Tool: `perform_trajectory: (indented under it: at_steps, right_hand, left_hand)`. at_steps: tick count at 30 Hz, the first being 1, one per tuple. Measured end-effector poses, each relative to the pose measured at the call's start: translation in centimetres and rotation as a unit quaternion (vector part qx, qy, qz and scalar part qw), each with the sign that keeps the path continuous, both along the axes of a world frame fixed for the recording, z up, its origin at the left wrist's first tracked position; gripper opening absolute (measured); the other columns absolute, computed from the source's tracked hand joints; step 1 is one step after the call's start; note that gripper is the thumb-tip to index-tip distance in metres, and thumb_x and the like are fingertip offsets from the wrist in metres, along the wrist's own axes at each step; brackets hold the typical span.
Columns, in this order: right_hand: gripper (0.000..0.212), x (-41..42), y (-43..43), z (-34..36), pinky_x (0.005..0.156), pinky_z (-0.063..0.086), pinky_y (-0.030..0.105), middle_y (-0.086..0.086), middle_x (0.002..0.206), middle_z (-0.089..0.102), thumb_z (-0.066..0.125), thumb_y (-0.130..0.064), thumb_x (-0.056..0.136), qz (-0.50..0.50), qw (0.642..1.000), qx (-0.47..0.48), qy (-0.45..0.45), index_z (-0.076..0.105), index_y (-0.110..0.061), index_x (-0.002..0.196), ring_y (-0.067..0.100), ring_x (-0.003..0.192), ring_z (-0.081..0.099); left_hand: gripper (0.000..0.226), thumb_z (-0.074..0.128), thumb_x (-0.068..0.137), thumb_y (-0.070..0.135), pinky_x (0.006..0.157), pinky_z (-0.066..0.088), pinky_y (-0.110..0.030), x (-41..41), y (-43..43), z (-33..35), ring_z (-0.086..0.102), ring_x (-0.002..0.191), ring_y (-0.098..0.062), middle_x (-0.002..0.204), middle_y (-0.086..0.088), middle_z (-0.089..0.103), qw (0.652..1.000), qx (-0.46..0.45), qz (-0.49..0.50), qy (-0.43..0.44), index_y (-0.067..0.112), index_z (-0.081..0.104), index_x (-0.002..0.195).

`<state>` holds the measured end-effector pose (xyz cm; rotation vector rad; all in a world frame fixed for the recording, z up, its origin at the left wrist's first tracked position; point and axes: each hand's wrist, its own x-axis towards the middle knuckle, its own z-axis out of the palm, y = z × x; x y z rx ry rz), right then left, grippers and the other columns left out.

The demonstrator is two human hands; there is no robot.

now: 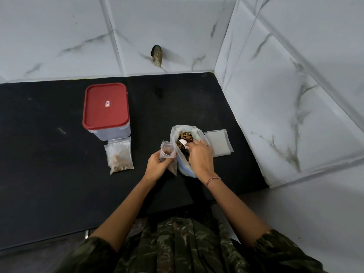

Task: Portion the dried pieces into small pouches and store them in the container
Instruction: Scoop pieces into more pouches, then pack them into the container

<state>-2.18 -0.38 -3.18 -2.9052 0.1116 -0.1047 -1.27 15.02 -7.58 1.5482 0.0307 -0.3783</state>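
Left hand pinches a thin, limp pouch near its open mouth, just beside the big bag on the counter. Right hand grips a white scoop among light, brittle dried pieces. Hold the pouch by its rim.

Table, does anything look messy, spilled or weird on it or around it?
No pieces look spilled on the black table. The filled pouch lies flat by the red-lidded box. The one odd thing is a dark lump on the tiled wall; I cannot tell what it is.
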Motion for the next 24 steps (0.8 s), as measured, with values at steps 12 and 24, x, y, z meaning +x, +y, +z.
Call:
perform_trajectory:
  at_steps: [12, 24]
  right_hand:
    - [0.023, 1.3, -0.5, 0.7, 0.067, 0.046, 0.021, 0.000, 0.100, 0.068, 0.048, -0.022, 0.096, -0.095, 0.988, 0.087, 0.089, 0.067, -0.018, 0.107, 0.012, 0.088, 0.061]
    - [0.026, 1.7, -2.5, 3.4, 0.078, 0.048, 0.028, 0.006, 0.102, 0.067, 0.049, -0.023, 0.097, -0.052, 0.951, 0.211, 0.222, 0.065, -0.019, 0.117, 0.017, 0.092, 0.061]
  left_hand:
    - [0.023, 0.064, 0.088, 0.010, 0.078, 0.053, -0.019, -0.1, 0.0, 0.2, 0.067, 0.099, -0.011, 0.105, -0.004, 0.070, 0.999, -0.036, -0.013, 0.023, 0.003, 0.066, 0.110]
    - [0.015, 0.065, 0.087, 0.011, 0.078, 0.053, -0.022, -0.5, 0.0, 0.6, 0.068, 0.098, -0.011, 0.102, -0.002, 0.071, 0.997, -0.064, -0.025, 0.030, 0.015, 0.067, 0.101]
